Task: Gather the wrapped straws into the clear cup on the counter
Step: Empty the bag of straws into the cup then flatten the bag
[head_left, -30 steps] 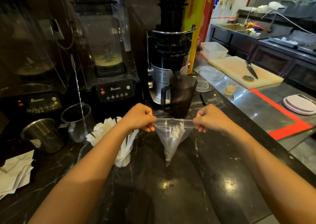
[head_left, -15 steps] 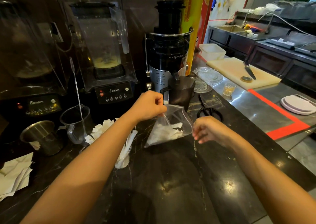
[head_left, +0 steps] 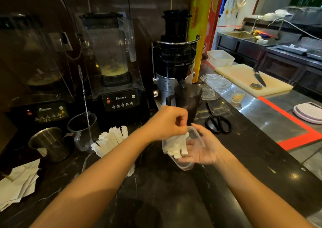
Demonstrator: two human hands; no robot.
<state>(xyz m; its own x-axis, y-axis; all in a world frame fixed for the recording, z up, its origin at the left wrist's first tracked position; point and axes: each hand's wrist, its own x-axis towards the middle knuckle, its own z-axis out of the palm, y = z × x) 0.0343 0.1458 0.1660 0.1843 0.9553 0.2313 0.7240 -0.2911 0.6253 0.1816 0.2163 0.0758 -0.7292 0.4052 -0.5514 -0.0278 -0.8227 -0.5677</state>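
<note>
A small clear plastic bag (head_left: pixel 185 165) with several white wrapped straws (head_left: pixel 175 146) inside hangs above the black counter. My left hand (head_left: pixel 166 121) pinches the bag's upper edge from the left. My right hand (head_left: pixel 206 146) cups the bag from below and behind, palm up, fingers spread. To the left stands the clear cup (head_left: pixel 130 171), mostly hidden behind my left forearm. A fan of wrapped straws (head_left: pixel 111 139) sticks out of the cup's top.
Black scissors (head_left: pixel 218 123) lie right of my hands, and a dark jug (head_left: pixel 189 102) stands behind them before a juicer (head_left: pixel 176 59). At left are a glass jug with bar spoon (head_left: pixel 81 129), a steel cup (head_left: pixel 49 145), papers (head_left: pixel 17 184) and a blender (head_left: pixel 115 67).
The bag was stretched open between both hands. My right hand let go of the rim and moved under the bag, palm up, while my left hand kept the rim; the bag now lies tilted.
</note>
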